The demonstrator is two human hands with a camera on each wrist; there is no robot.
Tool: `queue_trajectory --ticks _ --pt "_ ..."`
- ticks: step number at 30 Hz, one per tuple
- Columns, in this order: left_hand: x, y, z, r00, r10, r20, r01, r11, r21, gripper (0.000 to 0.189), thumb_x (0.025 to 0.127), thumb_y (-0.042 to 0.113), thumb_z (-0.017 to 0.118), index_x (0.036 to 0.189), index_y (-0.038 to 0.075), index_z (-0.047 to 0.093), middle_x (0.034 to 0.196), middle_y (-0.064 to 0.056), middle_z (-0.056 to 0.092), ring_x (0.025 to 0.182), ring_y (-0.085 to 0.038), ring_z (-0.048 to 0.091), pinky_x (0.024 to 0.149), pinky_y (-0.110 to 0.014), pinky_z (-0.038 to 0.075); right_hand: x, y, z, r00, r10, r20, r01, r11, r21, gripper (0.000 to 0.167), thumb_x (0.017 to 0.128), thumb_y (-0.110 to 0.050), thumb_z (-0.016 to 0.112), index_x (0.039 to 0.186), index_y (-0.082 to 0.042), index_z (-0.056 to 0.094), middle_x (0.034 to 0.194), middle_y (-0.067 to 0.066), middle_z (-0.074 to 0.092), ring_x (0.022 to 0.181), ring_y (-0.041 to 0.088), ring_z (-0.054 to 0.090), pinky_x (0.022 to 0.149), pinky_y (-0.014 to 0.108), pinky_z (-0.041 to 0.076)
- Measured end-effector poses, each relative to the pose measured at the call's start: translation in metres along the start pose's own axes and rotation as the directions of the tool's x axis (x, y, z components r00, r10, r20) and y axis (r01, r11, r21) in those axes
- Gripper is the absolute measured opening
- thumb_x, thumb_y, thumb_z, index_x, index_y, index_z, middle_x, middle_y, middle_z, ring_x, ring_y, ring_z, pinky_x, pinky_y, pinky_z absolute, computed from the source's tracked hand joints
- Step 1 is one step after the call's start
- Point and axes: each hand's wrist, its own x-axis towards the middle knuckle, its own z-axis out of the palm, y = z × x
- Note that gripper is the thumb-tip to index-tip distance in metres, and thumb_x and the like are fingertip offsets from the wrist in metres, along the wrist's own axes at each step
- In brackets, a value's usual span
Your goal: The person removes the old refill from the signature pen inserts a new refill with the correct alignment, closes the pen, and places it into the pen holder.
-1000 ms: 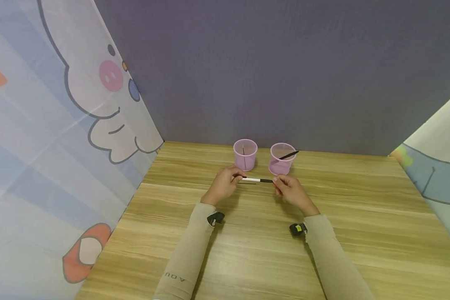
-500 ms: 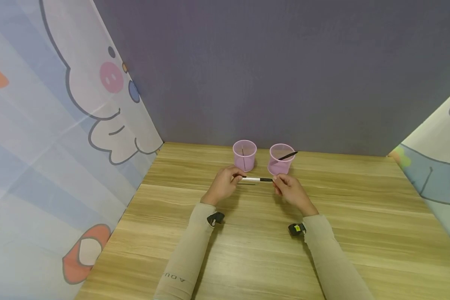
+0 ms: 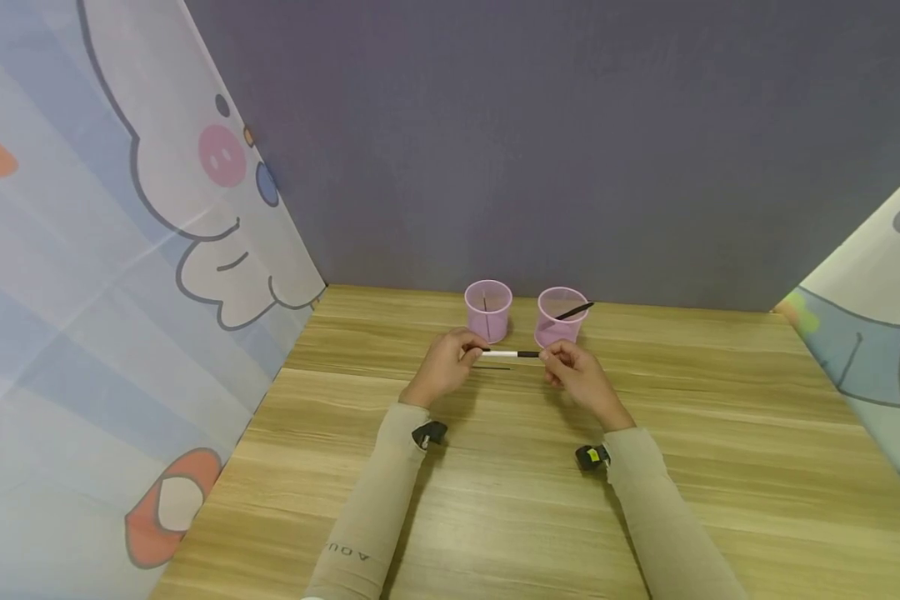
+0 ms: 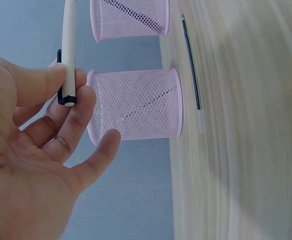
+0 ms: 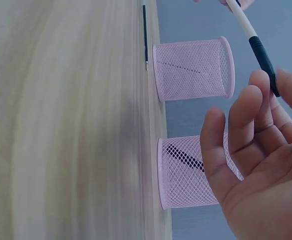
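Note:
Between my two hands a white ballpoint pen with a black grip section is held level above the table. My left hand pinches its clip end between thumb and fingers; the black clip shows in the left wrist view. At the other end, my right hand pinches the tip of the black grip. Below the pen, a thin dark pen refill lies on the table. Just beyond the hands stand two pink mesh pen cups, the left cup and the right cup.
A thin dark stick stands in the left cup. In the right cup a black pen leans out over the rim. The wood-grain table ends at a dark grey wall; a cartoon-printed curtain hangs at the left.
Both hands have shifted very slightly away from me with the pen, keeping the same grip on its ends. The cups and the refill have stayed put.

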Motion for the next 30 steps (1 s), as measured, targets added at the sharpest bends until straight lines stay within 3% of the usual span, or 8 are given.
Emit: queue_trajectory --ticks 13,19,25,30 --pt "0.002 -0.001 0.003 0.999 0.037 0.022 -0.036 0.999 -0.008 0.013 0.098 0.007 0.067 0.105 0.01 0.076 0.115 -0.007 0.073 0.096 -0.017 0.067 0.084 -0.033 0.057 0.002 -0.001 -0.003 1.0 -0.002 0.0 0.002 0.999 -0.036 0.017 0.105 -0.008 0.055 0.105 0.008 0.06 0.087 0.035 0.061 0.068 0.017 0.059 0.064 0.033 0.056" --pt "0.003 0.0 0.0 0.998 0.047 0.034 -0.047 0.999 -0.002 0.013 0.098 0.008 0.067 0.107 0.01 0.076 0.115 -0.006 0.073 0.099 -0.018 0.067 0.088 -0.035 0.057 0.001 -0.002 -0.005 1.0 -0.016 -0.008 0.016 1.0 -0.019 0.018 0.104 -0.011 0.058 0.103 0.006 0.06 0.083 0.029 0.062 0.067 0.013 0.058 0.063 0.031 0.056" --pt "0.006 0.0 -0.002 0.996 0.073 0.042 -0.074 0.997 0.016 0.012 0.098 0.009 0.067 0.106 0.011 0.076 0.111 -0.004 0.073 0.095 -0.016 0.066 0.084 -0.032 0.056 0.001 -0.003 -0.007 0.999 -0.042 -0.03 0.042 0.999 -0.012 0.019 0.104 -0.014 0.059 0.102 0.005 0.061 0.078 0.017 0.063 0.067 0.016 0.061 0.062 0.027 0.055" --pt "0.007 -0.003 -0.003 0.994 0.087 0.063 -0.089 0.995 0.033 0.011 0.097 0.011 0.07 0.105 0.012 0.077 0.106 -0.002 0.073 0.091 -0.014 0.063 0.082 -0.03 0.053 0.001 -0.003 -0.011 0.998 -0.036 -0.042 0.035 0.999 -0.02 0.018 0.104 -0.013 0.059 0.103 0.005 0.061 0.077 0.017 0.062 0.067 0.016 0.06 0.063 0.027 0.055"
